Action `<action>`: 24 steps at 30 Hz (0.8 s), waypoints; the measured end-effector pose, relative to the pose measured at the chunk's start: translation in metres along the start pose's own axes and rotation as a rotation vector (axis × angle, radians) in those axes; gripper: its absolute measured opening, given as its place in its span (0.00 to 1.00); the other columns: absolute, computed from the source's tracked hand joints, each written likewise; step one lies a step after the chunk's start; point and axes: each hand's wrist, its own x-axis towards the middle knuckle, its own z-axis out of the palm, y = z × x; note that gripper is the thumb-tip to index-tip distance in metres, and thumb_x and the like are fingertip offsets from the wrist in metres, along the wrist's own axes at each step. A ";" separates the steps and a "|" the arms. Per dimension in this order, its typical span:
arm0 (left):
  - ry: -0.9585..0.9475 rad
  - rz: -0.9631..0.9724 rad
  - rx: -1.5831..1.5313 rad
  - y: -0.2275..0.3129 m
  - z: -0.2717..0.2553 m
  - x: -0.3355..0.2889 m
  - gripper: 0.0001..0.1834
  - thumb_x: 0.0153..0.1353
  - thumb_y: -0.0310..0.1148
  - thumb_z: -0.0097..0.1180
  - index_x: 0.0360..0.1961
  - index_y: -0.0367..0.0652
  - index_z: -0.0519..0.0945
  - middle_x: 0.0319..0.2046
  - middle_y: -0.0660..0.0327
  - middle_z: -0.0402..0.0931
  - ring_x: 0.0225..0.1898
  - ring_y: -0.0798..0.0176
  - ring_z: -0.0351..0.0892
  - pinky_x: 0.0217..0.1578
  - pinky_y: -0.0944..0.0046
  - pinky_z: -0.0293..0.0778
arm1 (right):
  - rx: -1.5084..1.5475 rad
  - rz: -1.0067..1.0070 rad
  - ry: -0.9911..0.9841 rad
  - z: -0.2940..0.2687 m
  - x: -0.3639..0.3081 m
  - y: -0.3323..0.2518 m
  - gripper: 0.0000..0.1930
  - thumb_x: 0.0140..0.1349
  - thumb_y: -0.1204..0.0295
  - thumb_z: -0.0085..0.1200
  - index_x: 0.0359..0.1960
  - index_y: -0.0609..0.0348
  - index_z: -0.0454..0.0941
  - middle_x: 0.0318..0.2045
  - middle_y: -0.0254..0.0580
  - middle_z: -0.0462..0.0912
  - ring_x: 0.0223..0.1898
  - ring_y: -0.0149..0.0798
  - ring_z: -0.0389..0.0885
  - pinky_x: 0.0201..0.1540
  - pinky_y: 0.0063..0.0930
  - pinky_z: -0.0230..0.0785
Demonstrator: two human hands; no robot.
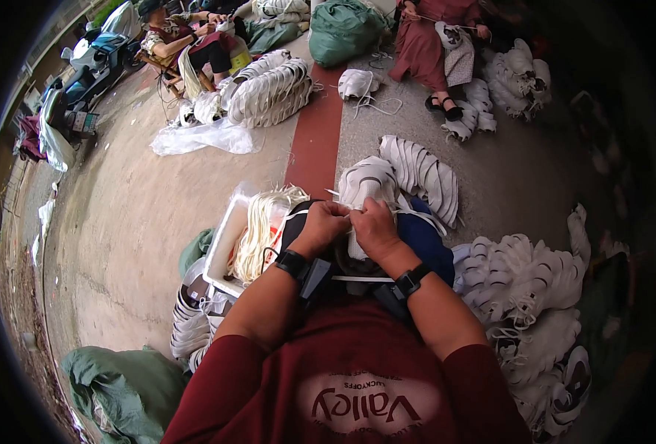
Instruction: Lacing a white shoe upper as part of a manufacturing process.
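My left hand (323,223) and my right hand (375,228) meet over my lap, fingertips almost touching. Both are closed in a pinch at the near edge of a white shoe upper (367,177). A thin white shoelace (297,214) runs out from under my left fingers; what lies right between the fingertips is too small to make out. My right fingers press on the upper's edge. Behind it leans a row of nested white shoe uppers (424,177). Left of my hands, a white foam box (221,248) holds a bundle of cream shoelaces (258,233).
Heaped white uppers (524,281) lie to my right; more uppers (189,325) and a green sack (121,392) are at my left. Ahead are stacked uppers (272,92), a green bag (346,31) and two seated people handling uppers. Scooters (95,66) stand far left.
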 end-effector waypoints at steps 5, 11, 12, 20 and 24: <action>-0.080 -0.079 -0.049 0.017 -0.001 -0.009 0.07 0.48 0.19 0.57 0.31 0.33 0.79 0.26 0.62 0.78 0.27 0.72 0.75 0.31 0.74 0.71 | 0.072 -0.069 -0.026 -0.007 0.004 0.008 0.01 0.44 0.75 0.53 0.19 0.57 0.77 0.22 0.47 0.73 0.26 0.46 0.74 0.29 0.36 0.67; 0.031 0.022 0.013 0.017 0.007 -0.010 0.04 0.47 0.21 0.58 0.26 0.36 0.76 0.22 0.65 0.74 0.23 0.75 0.71 0.26 0.76 0.67 | 1.228 0.449 0.577 -0.085 -0.003 0.038 0.11 0.58 0.72 0.52 0.18 0.61 0.71 0.28 0.42 0.77 0.22 0.30 0.65 0.32 0.23 0.65; 0.021 0.016 0.025 0.014 0.007 -0.013 0.04 0.47 0.21 0.58 0.26 0.36 0.76 0.22 0.65 0.74 0.23 0.75 0.71 0.26 0.76 0.67 | 1.445 0.441 0.608 -0.096 -0.007 0.047 0.11 0.59 0.72 0.51 0.19 0.60 0.71 0.31 0.45 0.78 0.23 0.29 0.66 0.33 0.22 0.65; 0.140 0.543 0.586 0.017 0.019 -0.024 0.04 0.52 0.26 0.59 0.28 0.38 0.77 0.23 0.63 0.74 0.25 0.66 0.74 0.27 0.69 0.70 | 1.942 0.402 0.498 -0.101 -0.019 0.042 0.11 0.64 0.69 0.46 0.25 0.59 0.70 0.27 0.51 0.79 0.29 0.37 0.78 0.30 0.24 0.70; 0.046 0.731 1.007 0.046 0.036 -0.029 0.08 0.46 0.33 0.63 0.27 0.42 0.80 0.23 0.57 0.73 0.28 0.53 0.75 0.28 0.60 0.72 | 1.940 0.427 0.505 -0.103 -0.022 0.043 0.11 0.64 0.69 0.46 0.24 0.59 0.70 0.24 0.46 0.78 0.29 0.39 0.78 0.31 0.26 0.70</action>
